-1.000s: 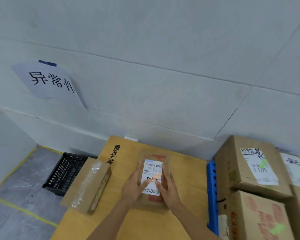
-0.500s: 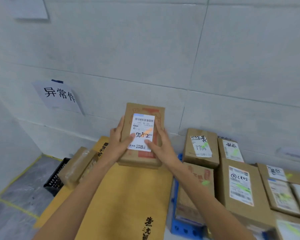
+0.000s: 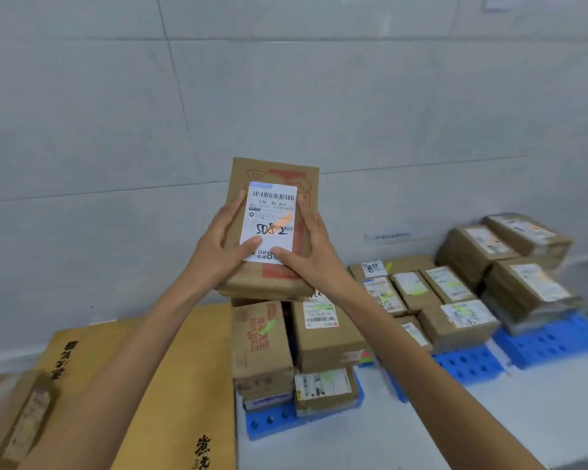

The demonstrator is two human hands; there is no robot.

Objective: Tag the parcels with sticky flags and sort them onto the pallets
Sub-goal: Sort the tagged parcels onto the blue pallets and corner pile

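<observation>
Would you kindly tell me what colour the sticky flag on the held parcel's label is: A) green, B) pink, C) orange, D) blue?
C: the sticky flag on the white label of the parcel, gripped by the left hand and right hand, is orange.

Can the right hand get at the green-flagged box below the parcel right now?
Probably not yet: the right hand and left hand both grip the parcel. The box itself lies uncovered below.
</observation>
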